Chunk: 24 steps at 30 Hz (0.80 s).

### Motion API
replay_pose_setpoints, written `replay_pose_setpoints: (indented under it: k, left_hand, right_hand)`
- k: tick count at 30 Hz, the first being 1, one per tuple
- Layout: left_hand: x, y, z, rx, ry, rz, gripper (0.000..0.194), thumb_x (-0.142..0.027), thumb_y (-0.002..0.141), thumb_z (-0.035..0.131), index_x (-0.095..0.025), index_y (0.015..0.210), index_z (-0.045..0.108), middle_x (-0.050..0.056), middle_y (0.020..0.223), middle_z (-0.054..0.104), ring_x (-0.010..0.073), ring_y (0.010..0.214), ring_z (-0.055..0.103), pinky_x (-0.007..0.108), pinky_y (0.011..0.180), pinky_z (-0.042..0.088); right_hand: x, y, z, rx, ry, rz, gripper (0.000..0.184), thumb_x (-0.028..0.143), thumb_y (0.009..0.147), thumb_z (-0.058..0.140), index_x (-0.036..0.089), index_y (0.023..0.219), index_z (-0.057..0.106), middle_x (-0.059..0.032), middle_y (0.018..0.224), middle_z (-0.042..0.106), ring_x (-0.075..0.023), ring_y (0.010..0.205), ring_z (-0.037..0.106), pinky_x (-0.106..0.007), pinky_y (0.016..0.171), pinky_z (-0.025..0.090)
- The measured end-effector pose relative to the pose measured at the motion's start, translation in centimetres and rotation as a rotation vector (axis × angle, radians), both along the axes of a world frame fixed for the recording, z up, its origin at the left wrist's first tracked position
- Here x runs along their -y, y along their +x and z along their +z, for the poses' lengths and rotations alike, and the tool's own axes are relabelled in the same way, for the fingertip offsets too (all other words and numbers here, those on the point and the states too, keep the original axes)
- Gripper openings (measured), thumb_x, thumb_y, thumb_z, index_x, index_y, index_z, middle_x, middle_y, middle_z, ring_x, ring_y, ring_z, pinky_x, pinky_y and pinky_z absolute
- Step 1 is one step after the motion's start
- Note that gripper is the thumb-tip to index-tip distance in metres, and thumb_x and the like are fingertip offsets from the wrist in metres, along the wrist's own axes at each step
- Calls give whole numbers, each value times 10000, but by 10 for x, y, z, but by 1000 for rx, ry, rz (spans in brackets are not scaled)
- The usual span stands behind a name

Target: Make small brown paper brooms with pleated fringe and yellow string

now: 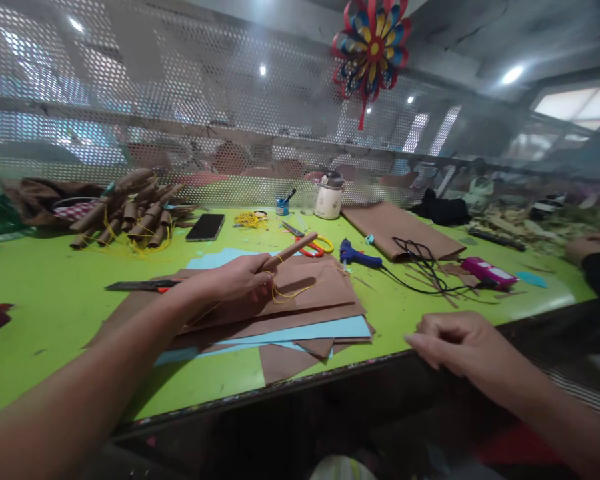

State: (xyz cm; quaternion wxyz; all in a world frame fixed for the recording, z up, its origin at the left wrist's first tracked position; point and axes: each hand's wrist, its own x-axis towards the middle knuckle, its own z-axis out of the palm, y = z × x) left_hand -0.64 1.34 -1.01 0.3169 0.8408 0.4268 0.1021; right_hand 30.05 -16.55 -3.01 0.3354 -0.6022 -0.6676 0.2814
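A thin roll of brown paper (299, 247) is held in my left hand (240, 277), above a stack of sheets. Yellow string (293, 295) is looped around the roll and trails from under my fingers. Beneath lie brown paper sheets (325, 287) and light blue sheets (330, 329). My right hand (455, 343) hovers at the table's front edge, apart from the paper. Its fingers are curled in with the thumb against them; whatever they may hold is hidden. A dark-bladed cutting tool (143, 285) lies partly beneath my left forearm.
The green table (45, 280) bears bundled paper rolls (145, 217), a phone (205, 227), scissors (323, 245) and a blue glue gun (360, 255) with a black cord. Behind stand a cream jar (329, 197) and folded brown paper (400, 227). Another person's arm (597, 257) rests at right.
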Motion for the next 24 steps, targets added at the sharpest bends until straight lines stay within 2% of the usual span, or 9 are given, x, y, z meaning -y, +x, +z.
replay_pose_setpoints:
  k: [2,4,6,8,12,17,19,21,24]
  left_hand:
    - [0,0,-1,39,-27,-8,170,-332,736,509,-199,841,508,21,786,599,164,671,552,272,595,433]
    - [-1,0,-2,60,-57,-12,176,-333,748,497,-200,863,506,26,804,611,164,677,561,268,594,436]
    - [-1,-1,-2,59,-74,-12,167,-328,769,473,-202,875,495,22,802,608,160,666,561,263,587,433]
    - [0,-1,-2,46,-54,-13,147,-321,775,472,-202,860,484,11,784,588,155,669,548,256,588,425]
    - [0,-4,-3,-23,84,-26,154,-334,786,478,-200,859,498,9,818,582,163,721,522,264,634,413]
    - [-7,-7,-8,-22,157,-94,205,-339,851,407,-184,916,523,51,951,618,177,818,550,291,742,421]
    - [-7,-7,-6,-37,166,-96,206,-340,854,411,-181,918,525,53,952,622,177,821,555,286,741,422]
    - [-3,-7,-3,-73,168,-79,234,-355,851,424,-181,959,536,56,977,626,183,837,561,281,733,425]
    - [6,-8,4,-155,157,-60,311,-389,848,429,-190,1051,554,60,1004,644,196,839,575,282,717,434]
  right_hand:
    - [-5,-6,7,69,47,99,174,367,784,649,199,754,681,-33,732,652,-150,657,578,-261,626,480]
    - [-15,-16,15,89,100,167,244,340,786,651,240,1005,685,-57,1013,674,-194,885,618,-302,796,494]
    - [-34,-29,20,67,154,183,243,349,816,609,235,1015,688,-65,1105,662,-215,1003,603,-324,876,473]
    - [-58,-46,22,30,156,222,242,349,833,571,202,973,702,-77,1082,679,-224,1034,600,-343,910,456]
    - [-108,-92,14,111,110,236,287,325,778,610,171,1005,694,-87,1038,694,-217,907,631,-342,802,480]
    - [-133,-141,-5,227,110,212,139,287,706,685,178,792,699,-42,742,686,-182,695,599,-270,590,422]
    - [-132,-144,-7,140,60,175,78,242,738,648,174,722,683,-14,653,650,-144,613,561,-243,539,384]
    - [-129,-135,-4,23,10,175,161,291,783,606,171,695,667,9,569,597,-119,541,516,-235,505,358]
    - [-126,-108,6,-160,-59,294,247,360,800,586,152,680,644,23,513,546,-94,489,467,-237,508,351]
